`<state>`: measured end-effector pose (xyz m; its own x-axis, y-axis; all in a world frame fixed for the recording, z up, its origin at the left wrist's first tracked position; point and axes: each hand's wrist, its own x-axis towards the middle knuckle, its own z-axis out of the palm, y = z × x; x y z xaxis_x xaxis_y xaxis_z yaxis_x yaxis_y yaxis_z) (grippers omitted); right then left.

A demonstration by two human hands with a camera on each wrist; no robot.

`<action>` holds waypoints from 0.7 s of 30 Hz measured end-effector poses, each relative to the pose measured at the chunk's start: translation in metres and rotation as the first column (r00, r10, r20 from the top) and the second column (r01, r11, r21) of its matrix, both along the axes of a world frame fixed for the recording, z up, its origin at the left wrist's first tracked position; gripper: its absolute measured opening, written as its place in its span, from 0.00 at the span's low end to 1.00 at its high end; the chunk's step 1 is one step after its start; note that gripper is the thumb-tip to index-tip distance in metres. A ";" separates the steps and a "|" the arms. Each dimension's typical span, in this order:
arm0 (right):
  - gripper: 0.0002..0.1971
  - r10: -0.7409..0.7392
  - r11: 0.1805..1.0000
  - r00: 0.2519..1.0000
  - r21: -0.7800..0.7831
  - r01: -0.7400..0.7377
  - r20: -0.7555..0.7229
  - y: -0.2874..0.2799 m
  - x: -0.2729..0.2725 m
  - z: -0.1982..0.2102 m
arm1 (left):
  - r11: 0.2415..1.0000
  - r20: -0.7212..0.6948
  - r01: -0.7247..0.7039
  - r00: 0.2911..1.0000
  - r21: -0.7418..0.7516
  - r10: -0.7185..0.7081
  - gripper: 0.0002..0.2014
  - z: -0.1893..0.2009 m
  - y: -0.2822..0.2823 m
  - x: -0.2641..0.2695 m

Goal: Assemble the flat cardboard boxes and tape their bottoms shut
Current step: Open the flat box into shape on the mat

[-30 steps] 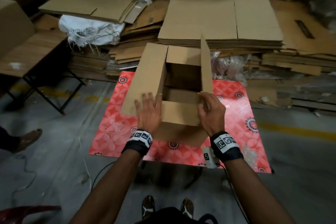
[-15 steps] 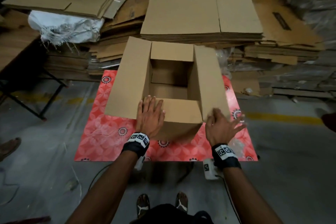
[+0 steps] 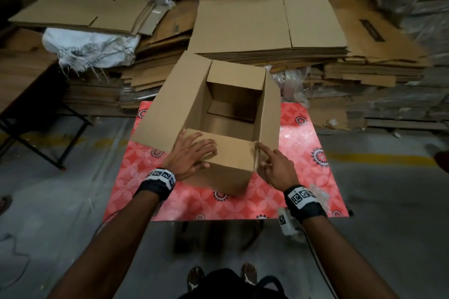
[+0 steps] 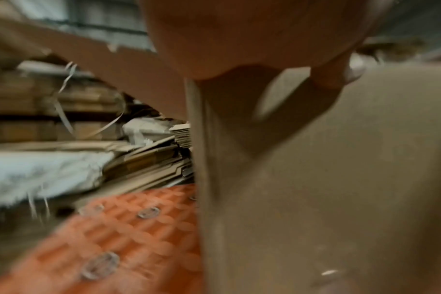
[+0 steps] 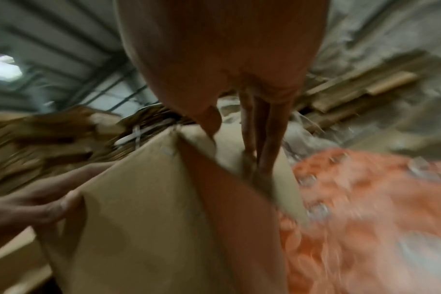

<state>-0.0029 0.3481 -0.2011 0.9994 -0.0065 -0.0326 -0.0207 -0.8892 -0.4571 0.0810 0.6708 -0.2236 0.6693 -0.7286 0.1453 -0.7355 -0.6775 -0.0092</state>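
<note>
Our box [image 3: 213, 114] sits open on the red mat [image 3: 303, 172]; our left hand [image 3: 192, 153] presses flat on the near flap [image 3: 230, 153]; our right hand [image 3: 277, 167] touches the side flap with straight fingers; we should fold short flaps first, keeping corners square.

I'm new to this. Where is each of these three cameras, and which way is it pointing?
Head: worn on the head, looking down at the open cardboard box on the red patterned table; both forearms, left hand, right hand and feet show.
Left wrist: along the left hand, blurred, at the box's side.
Right wrist: along the right hand at the box corner; left fingers also show.
Shared: all three see box and table.
</note>
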 end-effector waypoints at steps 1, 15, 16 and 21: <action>0.34 0.024 0.999 1.000 -0.038 -0.024 -0.010 0.003 0.005 0.007 | 1.000 0.001 0.008 1.000 -0.004 -0.008 0.29 0.004 0.005 0.004; 0.49 0.258 0.940 0.965 -0.242 -0.242 0.037 0.092 0.031 0.015 | 0.967 -0.407 -0.206 0.878 0.151 0.251 0.50 0.051 -0.032 0.002; 0.54 0.246 0.943 0.968 -0.239 -0.231 0.037 0.102 0.032 0.012 | 0.954 -0.422 -0.183 0.865 0.238 0.271 0.52 0.054 -0.033 0.005; 0.59 0.142 0.976 0.988 -0.173 -0.130 0.054 0.128 0.041 0.014 | 0.952 -0.421 -0.205 0.861 0.228 0.286 0.46 0.078 -0.012 0.007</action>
